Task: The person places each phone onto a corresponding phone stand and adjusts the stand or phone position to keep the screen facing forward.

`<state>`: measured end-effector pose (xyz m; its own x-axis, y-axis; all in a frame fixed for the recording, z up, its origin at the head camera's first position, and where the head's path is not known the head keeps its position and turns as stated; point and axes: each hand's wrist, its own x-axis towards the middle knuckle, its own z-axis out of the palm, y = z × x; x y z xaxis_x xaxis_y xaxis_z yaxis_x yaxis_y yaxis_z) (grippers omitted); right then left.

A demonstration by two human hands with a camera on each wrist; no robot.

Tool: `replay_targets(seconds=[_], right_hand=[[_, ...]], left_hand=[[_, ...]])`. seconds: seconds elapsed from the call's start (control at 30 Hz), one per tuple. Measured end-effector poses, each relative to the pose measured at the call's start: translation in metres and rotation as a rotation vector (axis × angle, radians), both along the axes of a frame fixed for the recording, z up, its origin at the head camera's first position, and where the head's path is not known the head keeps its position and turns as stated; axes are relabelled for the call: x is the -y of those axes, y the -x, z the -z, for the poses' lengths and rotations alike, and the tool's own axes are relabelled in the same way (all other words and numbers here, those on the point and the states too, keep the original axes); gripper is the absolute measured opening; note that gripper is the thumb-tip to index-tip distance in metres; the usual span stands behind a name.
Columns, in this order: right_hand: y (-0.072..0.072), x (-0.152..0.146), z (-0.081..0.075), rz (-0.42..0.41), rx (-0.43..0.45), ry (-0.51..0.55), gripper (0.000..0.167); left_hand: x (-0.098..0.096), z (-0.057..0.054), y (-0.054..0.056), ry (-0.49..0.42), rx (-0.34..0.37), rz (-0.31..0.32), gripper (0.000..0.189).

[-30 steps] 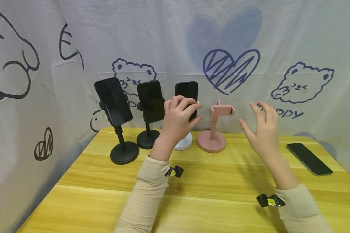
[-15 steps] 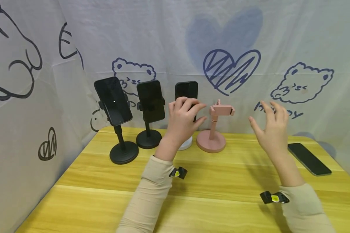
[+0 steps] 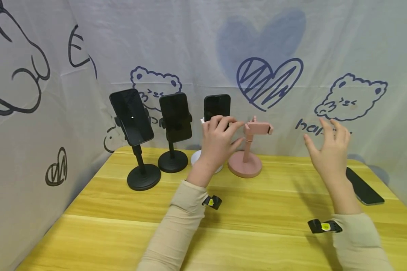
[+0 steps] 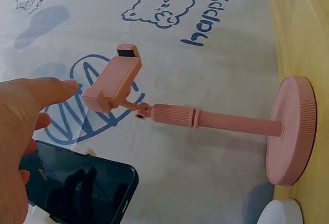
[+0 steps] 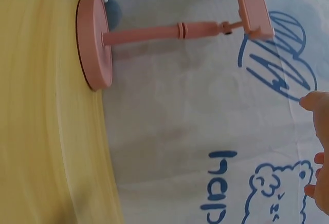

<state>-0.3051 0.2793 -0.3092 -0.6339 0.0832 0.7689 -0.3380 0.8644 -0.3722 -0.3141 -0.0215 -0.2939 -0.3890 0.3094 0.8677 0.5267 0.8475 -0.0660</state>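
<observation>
My left hand (image 3: 220, 141) hovers with loosely bent fingers just left of the pink phone stand (image 3: 246, 150), fingertips close to its clamp in the head view. Nothing is in that hand. The stand's clamp holds no phone, as the left wrist view shows on the same pink stand (image 4: 231, 122). Behind my left hand, partly hidden, a phone (image 3: 217, 106) sits upright in a white phone stand (image 3: 195, 156). My right hand (image 3: 330, 156) is raised well right of the pink stand, fingers spread and holding nothing. It overlaps a phone (image 3: 364, 188) lying flat on the table.
Two black phone stands, one at far left (image 3: 144, 177) and one beside it (image 3: 172, 161), each hold a dark phone. All stands line the back of the wooden table (image 3: 244, 226). A white curtain (image 3: 196, 45) with drawings hangs behind and at the left.
My left hand has shifted right, nearer the pink stand's clamp. My right hand has moved further right, away from that stand, and now partly covers the flat phone. The stands have not moved.
</observation>
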Motion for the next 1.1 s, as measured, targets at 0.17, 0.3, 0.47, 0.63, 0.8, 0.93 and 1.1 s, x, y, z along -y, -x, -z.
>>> replay_targets(seconds=[0.17, 0.3, 0.47, 0.63, 0.8, 0.93, 1.1], right_hand=[[0.004, -0.012, 0.004, 0.041, 0.028, 0.021, 0.061], [0.007, -0.022, 0.007, 0.078, 0.069, 0.034, 0.063], [0.007, -0.030, 0.010, 0.114, 0.138, 0.043, 0.065], [0.009, -0.037, 0.013, 0.144, 0.206, 0.069, 0.065], [0.012, -0.048, 0.017, 0.181, 0.276, 0.094, 0.067], [0.014, -0.056, 0.021, 0.200, 0.315, 0.106, 0.069], [0.015, -0.064, 0.026, 0.203, 0.339, 0.112, 0.070]], left_hand=[[-0.005, 0.003, 0.001, 0.008, 0.035, -0.016, 0.038], [-0.009, 0.004, 0.001, 0.008, 0.068, -0.028, 0.041], [-0.013, 0.007, 0.004, -0.007, 0.100, -0.043, 0.041], [-0.018, 0.010, 0.008, -0.035, 0.101, -0.035, 0.041], [-0.024, 0.013, 0.012, -0.060, 0.095, -0.035, 0.041], [-0.029, 0.015, 0.015, -0.090, 0.097, -0.041, 0.041], [-0.036, 0.018, 0.018, -0.135, 0.111, -0.054, 0.040]])
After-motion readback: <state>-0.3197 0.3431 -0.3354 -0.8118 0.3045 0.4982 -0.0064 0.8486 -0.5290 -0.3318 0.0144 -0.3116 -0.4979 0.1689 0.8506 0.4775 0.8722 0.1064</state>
